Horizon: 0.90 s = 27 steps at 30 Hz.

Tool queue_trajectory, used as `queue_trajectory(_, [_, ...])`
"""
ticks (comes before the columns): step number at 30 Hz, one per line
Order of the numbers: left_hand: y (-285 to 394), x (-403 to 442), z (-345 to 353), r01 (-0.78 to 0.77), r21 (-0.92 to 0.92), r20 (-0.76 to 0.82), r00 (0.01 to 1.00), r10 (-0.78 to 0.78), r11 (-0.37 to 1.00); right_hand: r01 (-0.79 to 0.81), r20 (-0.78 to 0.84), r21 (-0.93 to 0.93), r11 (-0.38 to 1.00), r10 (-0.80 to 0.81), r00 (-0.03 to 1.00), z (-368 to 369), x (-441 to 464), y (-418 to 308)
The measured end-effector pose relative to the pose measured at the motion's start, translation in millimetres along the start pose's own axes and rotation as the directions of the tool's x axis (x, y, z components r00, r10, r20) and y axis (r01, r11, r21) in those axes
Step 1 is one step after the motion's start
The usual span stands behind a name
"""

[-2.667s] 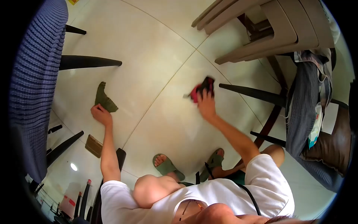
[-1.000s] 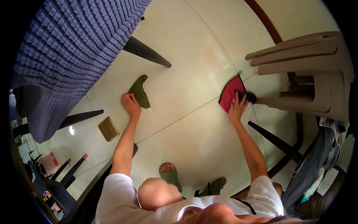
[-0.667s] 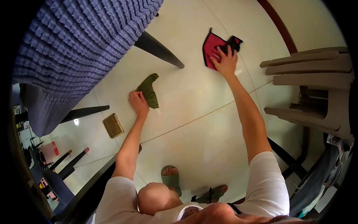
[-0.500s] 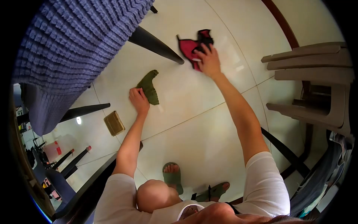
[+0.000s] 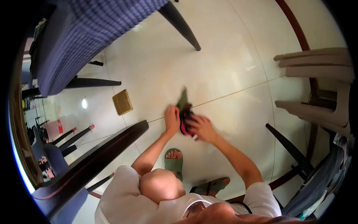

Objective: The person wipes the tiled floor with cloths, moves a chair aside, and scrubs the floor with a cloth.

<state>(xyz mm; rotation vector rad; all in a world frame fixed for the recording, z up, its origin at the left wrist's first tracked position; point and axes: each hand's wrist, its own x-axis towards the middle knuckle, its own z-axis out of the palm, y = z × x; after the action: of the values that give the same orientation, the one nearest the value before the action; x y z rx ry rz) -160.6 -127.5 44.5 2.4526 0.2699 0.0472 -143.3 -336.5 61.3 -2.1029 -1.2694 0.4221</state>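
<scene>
My left hand is closed on the lower part of a green cloth piece, whose pointed end sticks up past the fingers. Right beside it, my right hand is closed on a crumpled red and black cloth. The two cloths meet between my hands, low over the tiled floor, and hide part of each other. My right fingertips are slightly blurred and rest on the dark part of the cloth.
A brown rectangular box lies on the floor at the left. A blue-covered chair stands upper left, with dark legs. Stacked beige plastic stools are at the right. A dark wooden bar crosses lower left. Sandalled feet are below my hands.
Both hands have come together near the middle, closer to my feet. The red and black cloth came down from the upper floor, and the green cloth moved rightward in my left hand.
</scene>
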Motion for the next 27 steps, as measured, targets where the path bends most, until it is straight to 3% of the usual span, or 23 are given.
queue_trajectory(3, [-13,-49,-26,0.057,-0.19,0.104,0.994,-0.038,0.98,0.066,0.096,0.006,0.998,-0.066,0.993,29,-48,-35])
queue_trajectory(5, [-17,-61,-48,0.162,-0.256,0.098,0.985,-0.141,0.953,-0.104,0.066,0.313,0.944,0.088,0.994,5,-54,-50])
queue_trajectory(7, [-25,-51,-60,0.116,-0.237,-0.079,0.987,-0.139,0.965,-0.211,-0.063,0.555,0.805,0.294,0.954,-12,-43,-52])
queue_trajectory(10, [-28,-17,-64,0.047,-0.192,-0.227,0.97,-0.091,0.98,-0.207,-0.258,0.779,0.592,0.603,0.755,-52,7,-36])
queue_trajectory(11, [-32,-5,-57,0.008,-0.165,-0.237,0.97,-0.048,0.986,-0.204,-0.376,0.638,0.743,0.531,0.759,-76,32,-28])
queue_trajectory(12, [-35,5,-50,-0.031,-0.137,-0.249,0.969,-0.004,0.99,-0.266,-0.376,0.504,0.822,0.486,0.789,-100,57,-26])
queue_trajectory(13, [-38,9,-44,0.005,-0.119,-0.131,0.991,-0.021,0.993,-0.298,-0.377,0.351,0.887,0.426,0.823,-106,80,-18])
queue_trajectory(14, [-40,10,-35,-0.029,-0.038,-0.175,0.984,0.022,0.999,-0.378,-0.382,0.18,0.908,0.419,0.824,-99,100,-5])
queue_trajectory(16, [-40,12,-19,-0.078,0.133,-0.248,0.963,0.11,0.988,-0.396,-0.355,0.018,0.918,0.376,0.856,-85,136,20])
queue_trajectory(19, [-39,10,-21,-0.057,0.161,-0.214,0.973,0.091,0.985,-0.398,-0.346,-0.272,0.876,0.296,0.89,-53,181,66])
queue_trajectory(25, [-42,12,-22,-0.082,0.168,-0.2,0.973,0.116,0.982,-0.476,-0.504,-0.247,0.844,0.308,0.807,-52,279,127])
queue_trajectory(27, [-47,15,-17,-0.082,0.198,-0.183,0.976,0.119,0.977,-0.345,-0.526,-0.098,0.933,0.246,0.814,-43,323,152])
